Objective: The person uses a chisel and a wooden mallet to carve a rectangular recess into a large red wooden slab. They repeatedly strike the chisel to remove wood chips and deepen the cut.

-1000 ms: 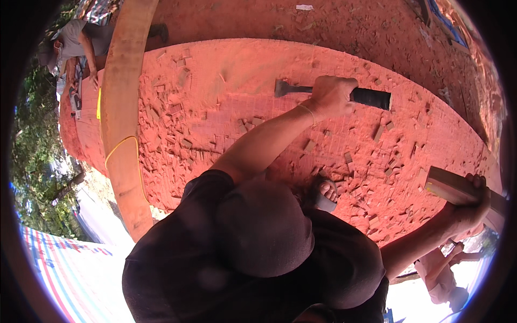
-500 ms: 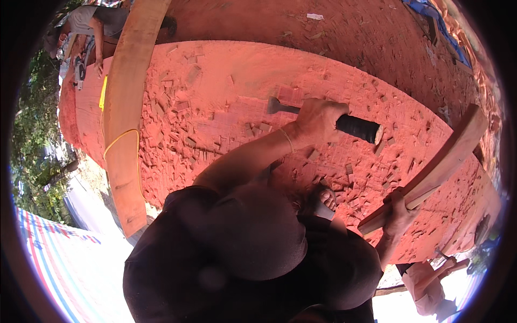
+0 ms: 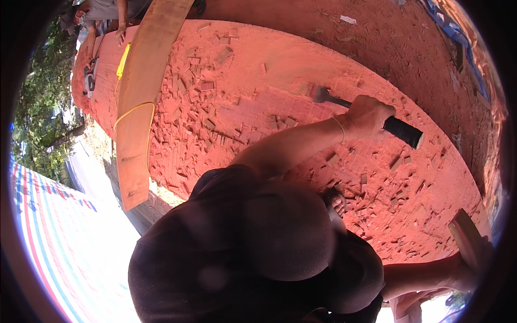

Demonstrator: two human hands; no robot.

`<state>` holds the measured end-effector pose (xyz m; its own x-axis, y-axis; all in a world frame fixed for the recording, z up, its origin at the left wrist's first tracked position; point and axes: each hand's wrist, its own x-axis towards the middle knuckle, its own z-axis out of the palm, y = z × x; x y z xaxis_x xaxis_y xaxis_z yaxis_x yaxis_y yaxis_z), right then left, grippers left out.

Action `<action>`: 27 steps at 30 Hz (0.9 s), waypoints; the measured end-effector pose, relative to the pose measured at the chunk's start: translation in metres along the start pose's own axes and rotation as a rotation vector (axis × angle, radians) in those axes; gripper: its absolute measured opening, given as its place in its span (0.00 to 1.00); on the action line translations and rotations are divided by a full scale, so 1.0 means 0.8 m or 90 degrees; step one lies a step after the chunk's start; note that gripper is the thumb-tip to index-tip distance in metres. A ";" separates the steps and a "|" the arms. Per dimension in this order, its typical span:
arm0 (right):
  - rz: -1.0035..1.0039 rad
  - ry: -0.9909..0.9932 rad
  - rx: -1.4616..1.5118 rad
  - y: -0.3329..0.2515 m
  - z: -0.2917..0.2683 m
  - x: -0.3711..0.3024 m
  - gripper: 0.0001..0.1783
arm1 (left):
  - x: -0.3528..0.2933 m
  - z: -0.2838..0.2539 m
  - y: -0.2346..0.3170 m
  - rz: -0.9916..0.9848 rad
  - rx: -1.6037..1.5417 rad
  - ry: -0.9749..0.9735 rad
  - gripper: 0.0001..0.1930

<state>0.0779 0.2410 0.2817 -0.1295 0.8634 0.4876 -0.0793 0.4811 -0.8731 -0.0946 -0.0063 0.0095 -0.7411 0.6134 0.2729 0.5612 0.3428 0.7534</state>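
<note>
My left hand [image 3: 370, 117] is wrapped round a chisel [image 3: 403, 131] whose handle is bound in black. Its flat metal blade [image 3: 322, 95] points left and down onto a big red wooden slab [image 3: 291, 59], where the edge meets the chopped surface. Off at the lower right, my right hand [image 3: 469, 269] grips a thick wooden club [image 3: 466, 234]; the hand is smeared and partly dark near the picture's rim. The club is raised well apart from the chisel. Small cut wood chips [image 3: 207, 86] lie around the blade and over the slab.
A long plank [image 3: 137, 129] with a yellow cord [image 3: 152, 116] round it crosses the slab at left. Beyond it another person [image 3: 118, 16] bends near a power tool [image 3: 89, 81]. My foot [image 3: 338, 204] rests on the slab. A striped tarp [image 3: 48, 226] lies lower left.
My right hand has swung the wooden club outward to the lower right, away from the chisel. The view has shifted, and the chisel stays in my left hand, blade against the slab.
</note>
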 end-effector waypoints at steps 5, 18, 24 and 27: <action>0.364 -0.536 -0.281 0.093 0.011 -0.197 0.13 | 0.001 0.004 -0.002 0.002 -0.024 0.054 0.11; 0.287 -0.117 0.036 0.019 0.053 -0.122 0.14 | -0.001 0.009 -0.012 0.006 0.019 -0.026 0.12; 0.188 -0.580 -0.374 0.118 -0.045 -0.217 0.15 | -0.005 0.015 -0.010 0.020 0.014 0.015 0.10; 0.304 -0.495 -0.244 0.107 -0.081 -0.151 0.11 | -0.001 0.014 -0.014 -0.034 0.006 -0.047 0.09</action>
<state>0.1505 0.1879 0.1475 -0.6879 0.7061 -0.1678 0.4581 0.2431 -0.8550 -0.0961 -0.0030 -0.0059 -0.7408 0.6451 0.1870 0.5255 0.3833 0.7596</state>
